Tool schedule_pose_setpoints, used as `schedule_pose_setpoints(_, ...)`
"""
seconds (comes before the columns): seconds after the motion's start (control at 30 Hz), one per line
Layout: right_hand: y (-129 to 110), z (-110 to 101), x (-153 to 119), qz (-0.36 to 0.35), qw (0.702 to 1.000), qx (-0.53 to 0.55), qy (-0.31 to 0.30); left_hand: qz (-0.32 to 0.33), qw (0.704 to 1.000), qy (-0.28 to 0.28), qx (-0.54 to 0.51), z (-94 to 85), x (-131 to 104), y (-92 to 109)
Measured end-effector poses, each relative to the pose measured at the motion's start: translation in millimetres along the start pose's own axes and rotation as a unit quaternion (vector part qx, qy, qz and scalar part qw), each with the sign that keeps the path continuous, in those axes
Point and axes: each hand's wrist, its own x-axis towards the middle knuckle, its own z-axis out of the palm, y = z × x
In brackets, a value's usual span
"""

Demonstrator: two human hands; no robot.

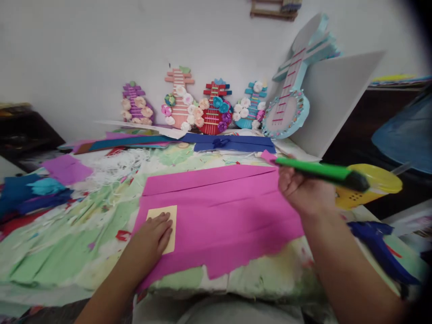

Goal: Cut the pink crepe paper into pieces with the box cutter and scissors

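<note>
One pink sheet [219,225] is lying flat, long axis running left to right, with two hands working at it. One yellow card [172,236] is sitting on the sheet's left part, long axis running near to far. Left hand [153,234] is pressing the card down, fingers close together, lying flat. Right hand [308,189] is hovering over the sheet's right edge, fingers curling around one green tool [317,168]. The tool is blurring a bit, long axis running left to right, black end pointing right and slightly down; a pink tip [268,156] is showing at its left end, can't tell what it is. Behind the sheet: one navy-blue piece [234,144] is lying, and four small stringed-instrument crafts [212,119] plus one large pale-blue one [286,112] are standing. Right of the sheet: one yellow basket [354,198] and one blue tool [381,247] are resting.
</note>
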Motion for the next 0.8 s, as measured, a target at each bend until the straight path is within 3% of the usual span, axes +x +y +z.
schedule_pose_setpoints(0.1, 22.0, 24.7, -58.2, 0.075, 0.989, -0.050, -0.115, -0.016, 1.000, -0.016, -0.004, -7.1, 0.0, 6.3)
schedule_pose_setpoints(0.23, 42.8, 40.3, -106.9, 0.110, 0.977, 0.046, -0.179, -0.017, 1.000, -0.007, -0.013, -13.3, -1.5, 10.8)
schedule_pose_setpoints(0.4, 56.2, 54.4, -109.1, 0.005, 0.992, 0.087, -0.096, -0.004, 1.000, 0.016, -0.010, -12.8, -3.4, 10.1)
schedule_pose_setpoints(0.53, 51.9, 64.2, -87.6, -0.173, 0.982, -0.068, -0.045, 0.007, 1.000, 0.021, -0.012, -10.3, -3.2, 9.0)
schedule_pose_setpoints(0.6, 41.0, 66.9, -72.9, -0.262, 0.934, -0.241, -0.034, 0.013, 1.000, 0.020, -0.010, -9.6, -2.6, 9.1)
schedule_pose_setpoints(0.67, 24.1, 69.4, -54.9, -0.312, 0.845, -0.434, -0.029, 0.018, 1.000, 0.016, -0.005, -9.7, -1.9, 9.7)
schedule_pose_setpoints(0.73, 4.0, 73.1, -33.4, -0.351, 0.762, -0.544, -0.029, 0.022, 1.000, 0.009, 0.002, -10.7, -1.5, 10.8)
schedule_pose_setpoints(0.8, -14.3, 79.3, -9.1, -0.350, 0.715, -0.605, -0.010, 0.020, 1.000, 0.003, 0.012, -12.6, -1.4, 12.4)
